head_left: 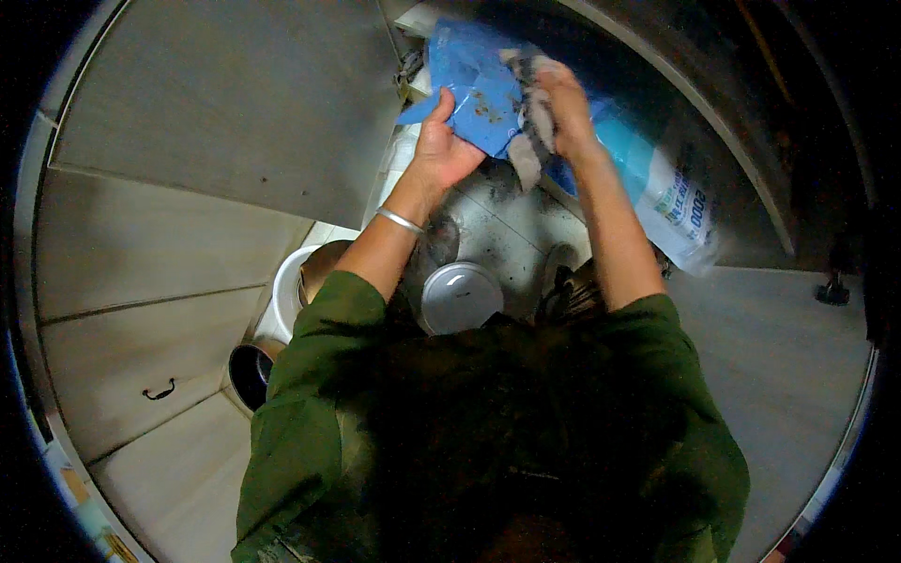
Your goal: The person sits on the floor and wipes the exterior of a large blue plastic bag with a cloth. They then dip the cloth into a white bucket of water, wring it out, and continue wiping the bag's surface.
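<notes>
A blue plastic packet [466, 64] with brown stains on its face is held up at the top middle. My left hand [447, 153] grips its lower left edge, thumb over the front and fingers behind. A silver bangle [401, 220] circles that wrist. On the packet's right side, my right hand [565, 98] is closed around a crumpled grey and white cloth [526, 161]. The cloth touches or nearly touches the packet and hangs below that hand. Motion blurs the right fingers a little.
A blue and clear plastic package [648, 178] lies beyond my right forearm. Below, a round white lid [462, 296] is on the dirt-marked tiled floor [497, 230]. A white basin [284, 298] and a dark metal pot [250, 373] stand at left, beside grey cabinet panels [225, 113].
</notes>
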